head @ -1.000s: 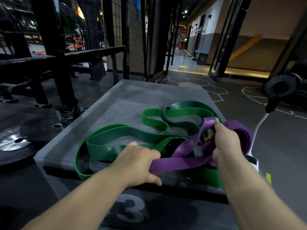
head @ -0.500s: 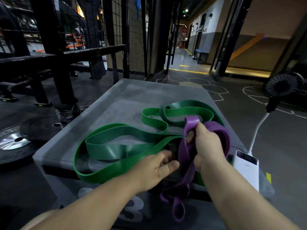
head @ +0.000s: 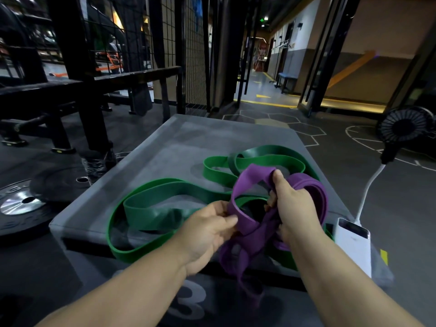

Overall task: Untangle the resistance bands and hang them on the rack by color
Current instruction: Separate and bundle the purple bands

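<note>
Resistance bands (head: 234, 197) lie tangled on top of a grey box (head: 188, 138), toward its near right corner; the purple band (head: 250, 172) is bunched between both hands, the green band (head: 165, 185) spreads flat beneath and beyond it. The right hand (head: 295, 204) has its fingers curled round a bundle of purple strands, thumb up on the arch of the loop; the left hand (head: 207, 230) has half-curled fingers, and thumb and fingertips appear to pinch the loop's left side, though the contact is blurred.

Judged from here, pulling the hands apart could tighten the purple knot rather than free it, since strands cross just below the loop; a hard tug could also drag the green band off the near edge, where one bend already overhangs; the white power bank (head: 354, 241) sits just beside the right wrist at the box's edge, and a sweeping elbow could knock it off.

The green band's long axis runs from the near left corner to the far right, in flat loops; the purple band shows no single axis, one loop arching upward while a tail hangs down over the box's front face.
</note>
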